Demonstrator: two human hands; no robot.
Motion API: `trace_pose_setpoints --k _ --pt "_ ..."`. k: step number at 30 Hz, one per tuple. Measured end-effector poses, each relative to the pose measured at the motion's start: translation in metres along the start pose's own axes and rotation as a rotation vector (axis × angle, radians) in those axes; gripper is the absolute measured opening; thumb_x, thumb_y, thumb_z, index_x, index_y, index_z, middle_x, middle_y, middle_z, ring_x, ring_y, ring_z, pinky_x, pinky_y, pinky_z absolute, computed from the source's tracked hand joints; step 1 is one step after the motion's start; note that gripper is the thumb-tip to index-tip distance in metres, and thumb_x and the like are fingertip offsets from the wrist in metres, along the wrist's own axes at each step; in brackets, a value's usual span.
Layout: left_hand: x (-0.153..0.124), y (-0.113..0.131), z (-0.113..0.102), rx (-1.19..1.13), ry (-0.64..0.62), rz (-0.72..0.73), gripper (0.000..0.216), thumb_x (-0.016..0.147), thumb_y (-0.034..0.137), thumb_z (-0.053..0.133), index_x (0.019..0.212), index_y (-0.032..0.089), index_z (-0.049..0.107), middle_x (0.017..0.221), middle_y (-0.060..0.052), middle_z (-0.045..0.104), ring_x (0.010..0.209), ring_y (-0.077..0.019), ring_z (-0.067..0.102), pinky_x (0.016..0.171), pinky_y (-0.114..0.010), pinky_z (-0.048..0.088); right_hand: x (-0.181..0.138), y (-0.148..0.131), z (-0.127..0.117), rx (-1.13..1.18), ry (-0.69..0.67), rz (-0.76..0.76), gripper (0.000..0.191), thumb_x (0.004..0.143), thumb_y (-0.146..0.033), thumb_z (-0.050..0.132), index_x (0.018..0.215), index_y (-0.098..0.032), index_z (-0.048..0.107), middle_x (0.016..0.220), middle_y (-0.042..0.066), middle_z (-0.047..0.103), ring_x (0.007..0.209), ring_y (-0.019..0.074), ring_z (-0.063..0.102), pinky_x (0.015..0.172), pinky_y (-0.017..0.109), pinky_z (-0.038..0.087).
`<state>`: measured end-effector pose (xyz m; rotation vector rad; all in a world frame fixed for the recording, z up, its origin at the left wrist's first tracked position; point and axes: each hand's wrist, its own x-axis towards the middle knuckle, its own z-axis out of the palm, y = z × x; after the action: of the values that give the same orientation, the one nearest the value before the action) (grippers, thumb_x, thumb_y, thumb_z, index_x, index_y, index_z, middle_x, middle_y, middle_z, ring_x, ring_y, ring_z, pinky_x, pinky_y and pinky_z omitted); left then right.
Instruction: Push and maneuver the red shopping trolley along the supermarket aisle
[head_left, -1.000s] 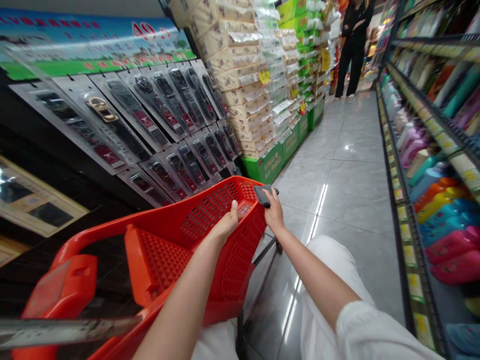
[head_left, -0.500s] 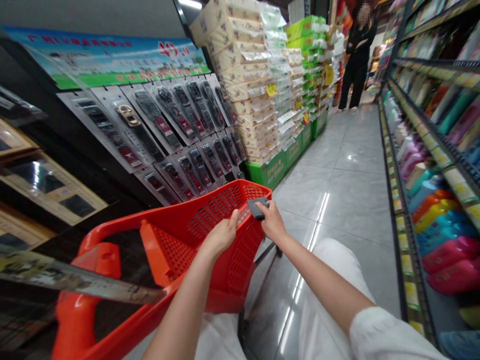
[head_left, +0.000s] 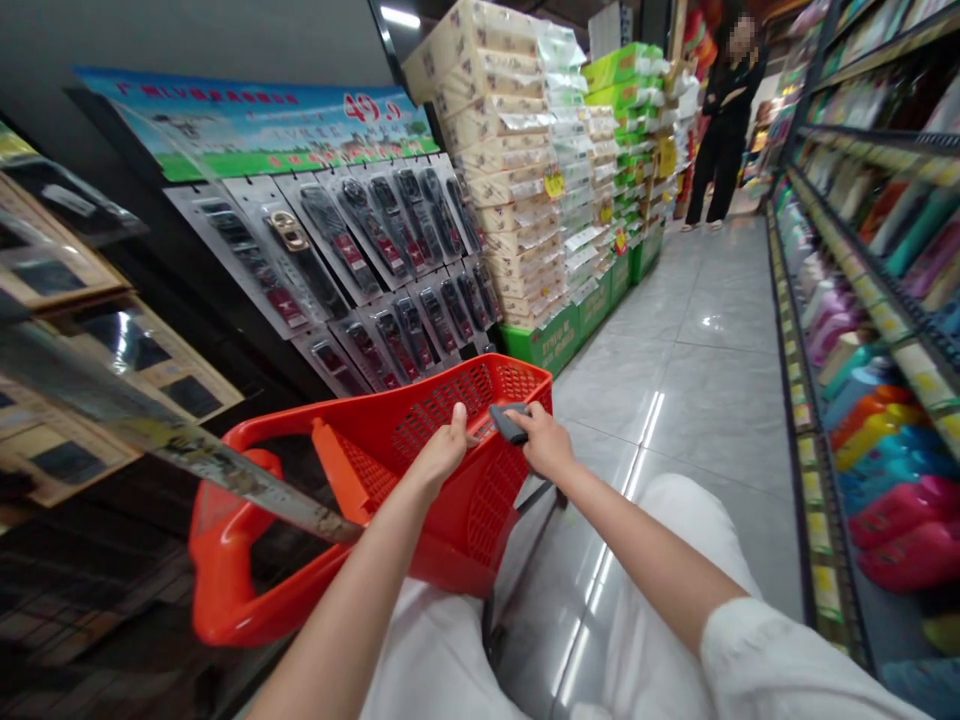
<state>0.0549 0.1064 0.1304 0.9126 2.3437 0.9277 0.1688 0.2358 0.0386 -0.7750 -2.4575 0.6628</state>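
A red plastic shopping cart with perforated walls stands tilted across the view in front of me. My right hand pinches a small dark grey flat object over the cart's far right end; its exact kind I cannot make out. Just left of it, my left hand is over the cart's near rim, thumb raised and forefinger apart from it, with nothing visible in it. Its lower fingers are partly hidden. Inside the cart, a red hinged flap leans near the handle end.
A worn metal pole crosses the cart's handle end. Packaged belts hang at the left beside boxed goods. Stacked cartons line the aisle. Shelves of bottles run along the right. A person in black stands farther down the grey floor.
The view has shifted, so the cart's handle end and the left display sit farther right. My left thumb points up more, and the right hand keeps hold of the grey object.
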Motion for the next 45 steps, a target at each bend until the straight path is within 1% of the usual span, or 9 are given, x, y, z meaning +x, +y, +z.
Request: trace_pose_setpoints --k 3,9,17,22,24,27,31,40,45 --pt "0.009 0.006 0.001 -0.007 -0.008 0.001 0.097 0.083 0.080 0.010 0.080 0.009 0.076 0.104 -0.023 0.074 0.104 -0.0296 0.069 0.095 -0.033 0.048 0.015 0.003 -0.005 -0.061 0.020 0.121 0.062 0.080 -0.007 0.048 0.134 -0.037 0.058 0.121 0.007 0.054 0.102 0.0223 0.061 0.081 0.030 0.047" --pt "0.000 0.022 0.000 0.177 0.017 0.167 0.078 0.089 0.068 0.024 0.082 0.009 0.075 0.097 -0.018 0.075 0.103 -0.0329 0.068 0.094 -0.038 0.047 0.016 -0.011 0.003 -0.065 -0.024 0.018 0.060 0.083 -0.011 0.048 0.135 -0.040 0.056 0.124 0.005 0.053 0.098 0.0213 0.063 0.080 0.030 0.046" --pt "-0.137 0.032 -0.061 -0.147 0.309 0.437 0.044 0.087 0.056 0.053 0.098 0.020 0.076 0.101 -0.008 0.076 0.096 -0.0256 0.070 0.089 -0.037 0.054 0.019 -0.018 0.014 -0.060 -0.032 0.072 0.066 0.082 -0.008 0.048 0.139 -0.041 0.051 0.123 0.006 0.052 0.098 0.0201 0.062 0.080 0.029 0.045" --pt "-0.159 0.026 -0.087 -0.363 0.986 0.525 0.024 0.083 0.046 0.067 0.079 0.021 0.066 0.071 0.002 0.066 0.063 -0.0137 0.062 0.065 -0.026 0.053 0.013 -0.030 0.015 -0.059 -0.046 0.081 0.062 0.085 -0.009 0.046 0.140 -0.038 0.051 0.124 0.008 0.052 0.100 0.0220 0.061 0.083 0.032 0.046" --pt "-0.145 0.026 -0.094 -0.485 1.086 0.585 0.030 0.077 0.048 0.073 0.085 0.022 0.061 0.075 0.005 0.062 0.064 -0.0094 0.058 0.059 -0.020 0.048 0.009 -0.034 0.013 -0.068 -0.033 0.071 0.059 0.086 -0.009 0.046 0.138 -0.038 0.054 0.127 0.010 0.052 0.109 0.0246 0.057 0.087 0.034 0.045" --pt "-0.127 0.030 -0.102 -0.722 0.705 0.643 0.048 0.078 0.068 0.062 0.084 0.021 0.060 0.068 0.002 0.061 0.059 -0.0103 0.058 0.054 -0.021 0.047 0.006 -0.035 0.010 -0.073 0.006 0.007 0.055 0.087 -0.007 0.046 0.132 -0.035 0.060 0.143 0.010 0.046 0.130 0.0288 0.042 0.099 0.042 0.041" --pt "-0.127 0.034 -0.106 -0.870 0.202 0.625 0.063 0.074 0.079 0.054 0.056 0.019 0.049 0.039 0.008 0.028 0.031 -0.0044 0.026 0.033 -0.017 0.021 -0.001 -0.040 0.006 -0.007 -0.086 -0.153 0.067 0.079 0.002 0.041 0.138 -0.026 0.055 0.156 0.007 0.039 0.144 0.0277 0.031 0.115 0.052 0.024" --pt "-0.130 0.031 -0.112 -0.960 0.013 0.554 0.072 0.079 0.082 0.039 0.049 0.018 0.043 0.037 0.008 0.018 0.030 -0.0030 0.017 0.033 -0.016 0.018 -0.053 -0.115 -0.005 0.431 -0.208 -0.636 0.084 0.061 0.001 0.040 0.137 -0.030 0.055 0.137 -0.003 0.061 0.134 0.0172 0.047 0.119 0.042 0.027" --pt "-0.124 0.027 -0.112 -0.992 -0.053 0.596 0.068 0.080 0.078 0.044 0.050 0.017 0.044 0.038 0.009 0.018 0.031 -0.0025 0.016 0.034 -0.014 0.019 -0.035 -0.092 -0.008 0.389 -0.175 -0.493 0.071 0.065 0.002 0.039 0.126 -0.025 0.065 0.130 0.000 0.066 0.132 0.0190 0.050 0.118 0.042 0.029"
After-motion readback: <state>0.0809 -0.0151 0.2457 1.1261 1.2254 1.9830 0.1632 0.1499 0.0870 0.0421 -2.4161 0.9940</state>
